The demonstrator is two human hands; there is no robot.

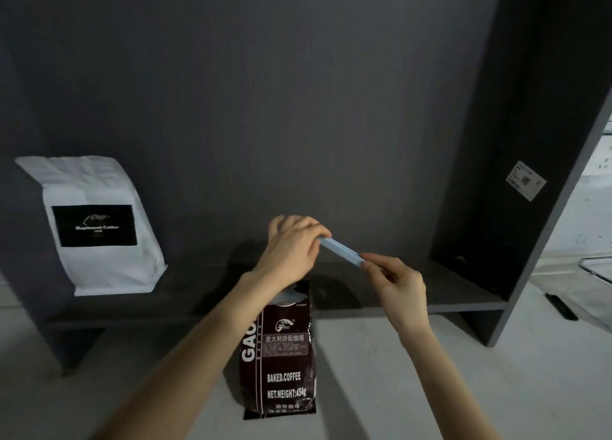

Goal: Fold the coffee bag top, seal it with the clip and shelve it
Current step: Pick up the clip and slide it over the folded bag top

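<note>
A dark brown coffee bag [285, 356] stands upright on the pale counter, its top open with the silver lining showing. Above it both hands hold a long light-blue sealing clip [341, 251]. My left hand [291, 247] pinches the clip's left end, while my right hand [395, 284] grips its right end. The clip hangs in the air just above and to the right of the bag's mouth, not touching the bag. My left forearm hides the bag's upper left corner.
A dark grey shelf [397, 294] with a tall back panel stands behind the bag. A white coffee bag [96, 224] sits on it at left. A side panel [530, 174] closes the shelf at right. A black pen [561, 306] lies on the counter at far right.
</note>
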